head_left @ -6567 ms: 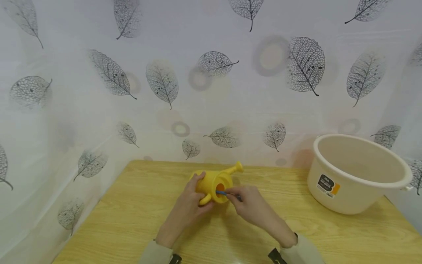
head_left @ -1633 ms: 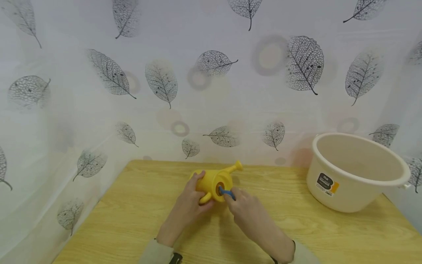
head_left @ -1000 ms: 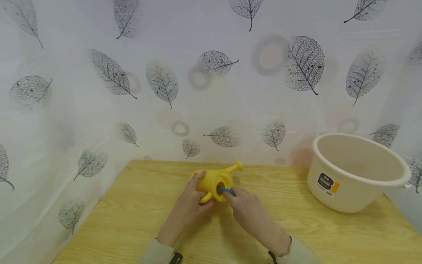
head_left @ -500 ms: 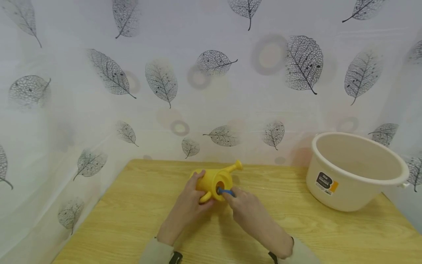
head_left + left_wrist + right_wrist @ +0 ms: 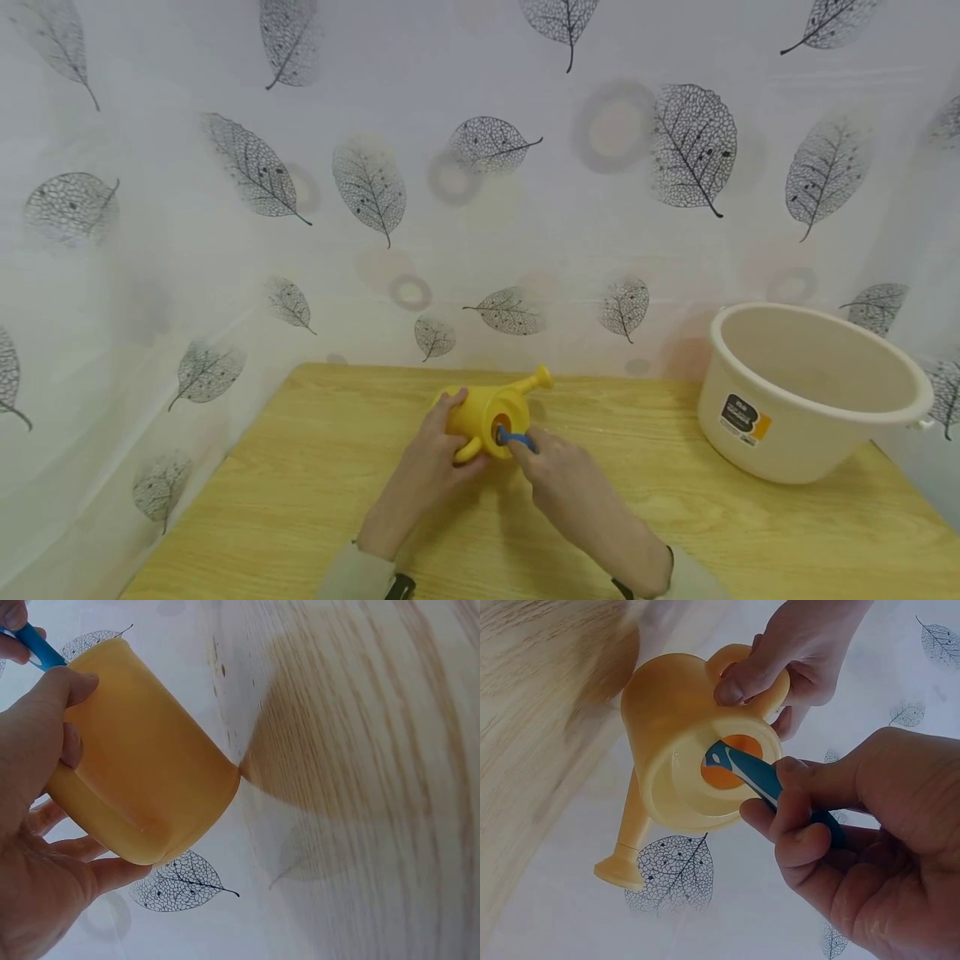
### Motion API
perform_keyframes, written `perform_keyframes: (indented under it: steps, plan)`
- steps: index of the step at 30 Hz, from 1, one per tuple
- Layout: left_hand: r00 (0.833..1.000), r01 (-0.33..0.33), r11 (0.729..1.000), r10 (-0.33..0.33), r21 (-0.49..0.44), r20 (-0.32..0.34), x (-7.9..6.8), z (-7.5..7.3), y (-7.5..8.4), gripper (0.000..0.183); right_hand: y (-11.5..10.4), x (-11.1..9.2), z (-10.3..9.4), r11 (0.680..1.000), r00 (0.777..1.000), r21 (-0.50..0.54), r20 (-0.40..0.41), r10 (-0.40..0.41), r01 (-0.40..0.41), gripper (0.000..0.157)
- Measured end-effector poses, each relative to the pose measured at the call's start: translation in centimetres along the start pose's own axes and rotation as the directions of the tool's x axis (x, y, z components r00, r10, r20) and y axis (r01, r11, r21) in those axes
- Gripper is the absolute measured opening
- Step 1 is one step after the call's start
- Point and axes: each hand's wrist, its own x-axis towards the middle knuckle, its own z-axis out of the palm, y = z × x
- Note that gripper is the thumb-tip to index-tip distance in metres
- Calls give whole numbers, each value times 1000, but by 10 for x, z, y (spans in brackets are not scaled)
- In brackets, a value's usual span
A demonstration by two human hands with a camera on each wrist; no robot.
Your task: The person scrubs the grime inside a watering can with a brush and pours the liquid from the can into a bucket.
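A yellow toy watering can (image 5: pixel 468 414) lies tilted above the wooden table, its round opening turned toward my right hand and its spout pointing to the far right. My left hand (image 5: pixel 423 471) grips the can by its handle side, with fingers around the body. In the right wrist view, my right hand (image 5: pixel 877 832) holds a slim blue tool with white trim (image 5: pixel 754 771), thumb and curled fingers around its handle. The tool's front end sits at the hole inside the can's opening. What lies deeper inside is hidden, and the tool's exact kind cannot be told.
A large cream plastic tub (image 5: pixel 810 442) with a black and orange label stands at the table's right. Behind the wooden tabletop (image 5: pixel 300 467) hangs a white sheet (image 5: pixel 480 208) printed with grey leaves, which also runs along the left side.
Compared with several seconds ago, my right hand has shifted from fingertips on the tool to a fuller grip, slightly lower. During the last second the tool tilts slightly; the can stays in place.
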Motion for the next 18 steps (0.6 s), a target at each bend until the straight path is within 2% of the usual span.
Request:
perform_keyframes:
  steps: [18]
  plan:
    - [1000, 7, 1000, -7, -1, 9, -1, 0, -1, 30, 8, 5, 15, 999, 999, 29, 45, 31, -33, 34]
